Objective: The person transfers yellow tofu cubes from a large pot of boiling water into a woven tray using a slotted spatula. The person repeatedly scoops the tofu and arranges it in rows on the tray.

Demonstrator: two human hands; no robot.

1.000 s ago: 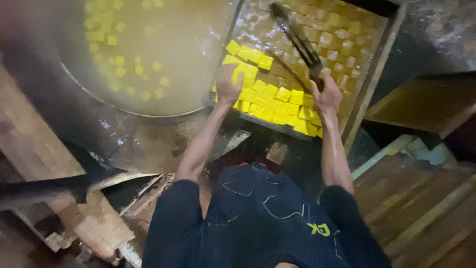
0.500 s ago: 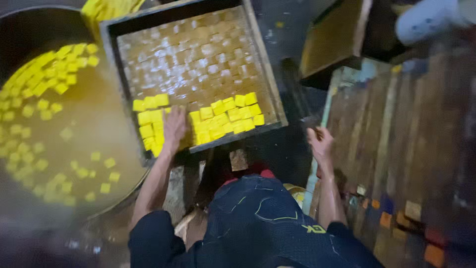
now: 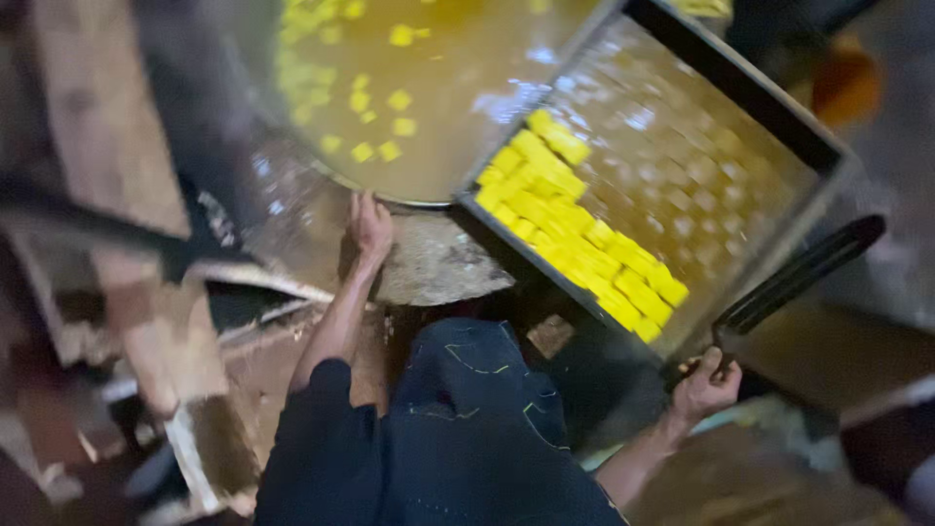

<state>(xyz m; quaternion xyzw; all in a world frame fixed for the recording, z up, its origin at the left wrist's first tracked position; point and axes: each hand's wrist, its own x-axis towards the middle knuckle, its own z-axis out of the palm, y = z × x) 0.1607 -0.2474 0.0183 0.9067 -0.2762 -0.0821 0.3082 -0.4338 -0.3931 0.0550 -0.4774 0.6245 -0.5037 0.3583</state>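
A dark metal tray (image 3: 779, 117) lies tilted at the upper right. Its bottom is covered with brownish cubes in liquid, and bright yellow cubes (image 3: 575, 239) are bunched along its near edge. My right hand (image 3: 706, 385) curls around the tray's near right corner, just below a long dark tool (image 3: 804, 273). My left hand (image 3: 370, 226) rests flat on the wet stone ledge (image 3: 438, 258), touching the rim of a big round pot (image 3: 429, 88). The pot holds yellow-brown liquid with yellow cubes floating in it.
Wooden planks and boards (image 3: 146, 312) lie at the left. My dark trousers (image 3: 467, 429) fill the lower middle. A dark beam (image 3: 88, 219) crosses at the left. The picture is blurred.
My left hand has left the yellow cubes in the tray and now rests on the ledge by the pot. My right hand has moved to the tray's corner. The view has swung around.
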